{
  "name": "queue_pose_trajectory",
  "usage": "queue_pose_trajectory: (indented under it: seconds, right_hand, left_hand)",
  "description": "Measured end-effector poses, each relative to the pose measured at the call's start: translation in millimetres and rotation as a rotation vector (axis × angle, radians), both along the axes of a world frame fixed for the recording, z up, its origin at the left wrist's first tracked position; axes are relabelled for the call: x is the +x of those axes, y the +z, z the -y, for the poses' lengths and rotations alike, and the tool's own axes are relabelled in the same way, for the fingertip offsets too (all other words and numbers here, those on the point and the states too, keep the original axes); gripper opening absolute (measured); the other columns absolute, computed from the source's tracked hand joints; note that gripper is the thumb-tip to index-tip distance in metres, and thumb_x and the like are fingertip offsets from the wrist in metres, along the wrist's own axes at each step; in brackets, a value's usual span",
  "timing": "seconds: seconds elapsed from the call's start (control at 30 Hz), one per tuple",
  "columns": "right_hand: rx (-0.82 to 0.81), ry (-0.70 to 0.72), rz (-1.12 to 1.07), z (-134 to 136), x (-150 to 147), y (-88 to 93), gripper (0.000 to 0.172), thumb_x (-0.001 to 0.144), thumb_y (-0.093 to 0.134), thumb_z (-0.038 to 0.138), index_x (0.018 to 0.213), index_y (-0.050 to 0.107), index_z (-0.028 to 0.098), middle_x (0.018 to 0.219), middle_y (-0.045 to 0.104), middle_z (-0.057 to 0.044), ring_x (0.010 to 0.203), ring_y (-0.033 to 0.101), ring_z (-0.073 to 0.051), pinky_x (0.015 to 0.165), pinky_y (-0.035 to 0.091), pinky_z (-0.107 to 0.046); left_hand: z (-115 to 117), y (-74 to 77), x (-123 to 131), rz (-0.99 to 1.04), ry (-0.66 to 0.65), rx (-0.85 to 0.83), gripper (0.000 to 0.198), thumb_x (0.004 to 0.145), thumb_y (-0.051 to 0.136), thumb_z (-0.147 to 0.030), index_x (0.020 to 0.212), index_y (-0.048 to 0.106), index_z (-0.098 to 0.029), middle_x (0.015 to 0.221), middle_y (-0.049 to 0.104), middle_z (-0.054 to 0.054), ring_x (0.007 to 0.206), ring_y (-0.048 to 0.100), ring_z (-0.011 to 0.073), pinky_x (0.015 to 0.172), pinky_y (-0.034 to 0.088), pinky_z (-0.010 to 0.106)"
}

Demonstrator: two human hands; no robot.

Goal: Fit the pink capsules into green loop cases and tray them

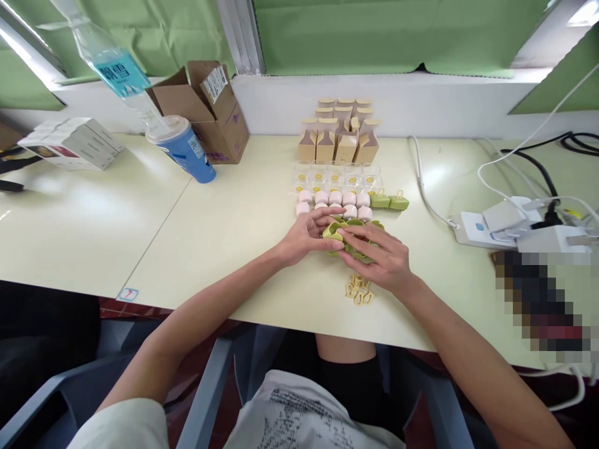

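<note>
Both hands meet over a small heap of green case shells [356, 242] at the middle of the cream table [234, 224]. My left hand [306, 235] pinches a green shell at the heap's left side, fingers curled. My right hand [381, 257] lies over the heap's right side with its fingers closed on another green piece. Pink round pieces [334, 199] sit in rows just beyond the hands. Two closed green cases [389, 201] rest to their right. Yellow loops [358, 292] lie under my right wrist.
Clear small boxes [334, 176] and tan cartons [339, 134] stand further back. A blue cup [185, 149], a plastic bottle [110, 65] and an open cardboard box [206, 106] are at back left. A power strip with cables [510, 224] lies at right. White boxes [70, 143] sit far left.
</note>
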State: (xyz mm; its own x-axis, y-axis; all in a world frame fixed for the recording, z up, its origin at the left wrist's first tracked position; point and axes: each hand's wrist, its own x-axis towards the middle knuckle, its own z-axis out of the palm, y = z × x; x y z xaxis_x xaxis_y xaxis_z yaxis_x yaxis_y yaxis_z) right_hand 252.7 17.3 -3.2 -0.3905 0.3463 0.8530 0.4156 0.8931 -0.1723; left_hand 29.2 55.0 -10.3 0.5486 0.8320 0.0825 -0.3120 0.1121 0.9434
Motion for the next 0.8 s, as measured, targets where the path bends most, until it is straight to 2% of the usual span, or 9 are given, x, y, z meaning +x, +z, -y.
queue_pose_trajectory:
  seconds: [0.13,0.3,0.43,0.6,0.7,0.8]
  right_hand:
    - [0.003,-0.024,0.001,-0.1,-1.0,-1.2,0.058,0.097,0.079,0.013,0.152,0.069,0.029,0.118,0.085,-0.010,0.094,0.083,-0.027,0.079,0.072,-0.044]
    - [-0.017,-0.024,0.033,0.3,0.9,-3.1,0.059,0.096,0.080,0.014,0.153,0.069,0.028,0.121,0.085,-0.011,0.100,0.084,-0.029,0.085,0.073,-0.046]
    - [-0.009,-0.032,0.050,0.5,1.9,-1.1,0.057,0.097,0.079,0.015,0.152,0.068,0.026,0.117,0.085,-0.012,0.096,0.084,-0.027,0.081,0.074,-0.043]
    - [-0.011,-0.008,0.035,0.1,1.4,0.4,0.056,0.096,0.078,0.014,0.149,0.068,0.024,0.111,0.084,-0.011,0.095,0.084,-0.027,0.078,0.074,-0.040]
    - [-0.034,-0.013,0.033,0.2,1.3,0.4,0.052,0.096,0.078,0.016,0.146,0.069,0.024,0.110,0.083,-0.011,0.096,0.084,-0.026,0.077,0.073,-0.039]
    - [-0.037,-0.017,0.054,0.7,1.5,0.3,0.042,0.096,0.078,0.018,0.138,0.073,0.022,0.105,0.082,-0.010,0.094,0.083,-0.026,0.076,0.073,-0.038]
  left_hand:
    - [-0.1,0.7,-0.1,0.004,-0.007,-0.033,0.077,0.068,0.107,-0.025,0.138,0.074,-0.025,0.105,0.075,0.003,0.101,0.074,0.0176,0.089,0.062,0.030]
    - [-0.4,-0.2,-1.5,-0.035,0.024,0.015,0.076,0.067,0.107,-0.026,0.136,0.075,-0.024,0.110,0.077,0.006,0.102,0.075,0.0183,0.089,0.062,0.028]
    - [-0.6,-2.8,-0.8,-0.040,0.010,0.023,0.073,0.068,0.107,-0.027,0.133,0.077,-0.023,0.109,0.079,0.007,0.103,0.077,0.0192,0.090,0.064,0.029]
    - [-2.6,-7.6,0.1,-0.037,-0.010,0.061,0.057,0.069,0.107,-0.027,0.121,0.085,-0.023,0.115,0.084,0.009,0.104,0.079,0.0189,0.094,0.066,0.032]
    - [-2.8,-6.5,-0.8,-0.049,-0.046,0.058,0.059,0.070,0.105,-0.027,0.126,0.085,-0.025,0.119,0.086,0.009,0.106,0.081,0.0219,0.097,0.068,0.038]
    - [-2.3,-3.0,-1.9,-0.061,-0.053,0.073,0.061,0.069,0.106,-0.027,0.127,0.086,-0.025,0.121,0.086,0.010,0.107,0.082,0.0234,0.098,0.068,0.039]
